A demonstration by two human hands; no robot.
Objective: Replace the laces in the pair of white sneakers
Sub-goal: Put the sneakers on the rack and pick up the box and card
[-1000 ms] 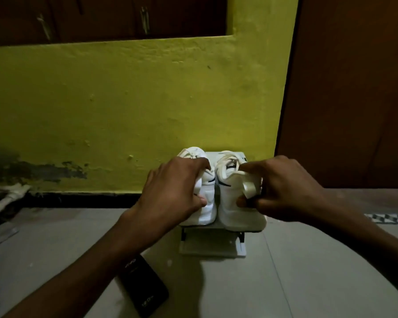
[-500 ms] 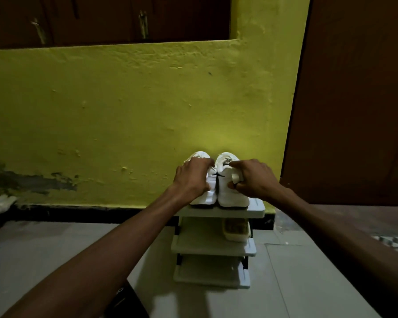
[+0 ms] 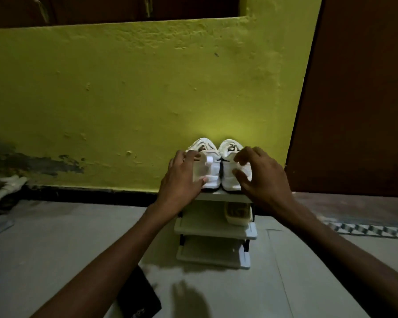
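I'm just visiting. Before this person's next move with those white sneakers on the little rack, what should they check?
1. Footing: left sneaker and right sneaker sit side by side on the top shelf: ok.
2. Free hands: left hand and right hand are open, holding nothing: ok.
3. Threading: laces are too dim and small to judge: cannot tell.
4. Light: the room is dim for lacing: not ok.
5. Clutter: dark flat thing lies apart from the rack: ok.

My left hand (image 3: 182, 177) and right hand (image 3: 265, 177) were loosely spread at the heels of the white sneakers (image 3: 212, 172), paired on the top shelf (image 3: 225, 198).
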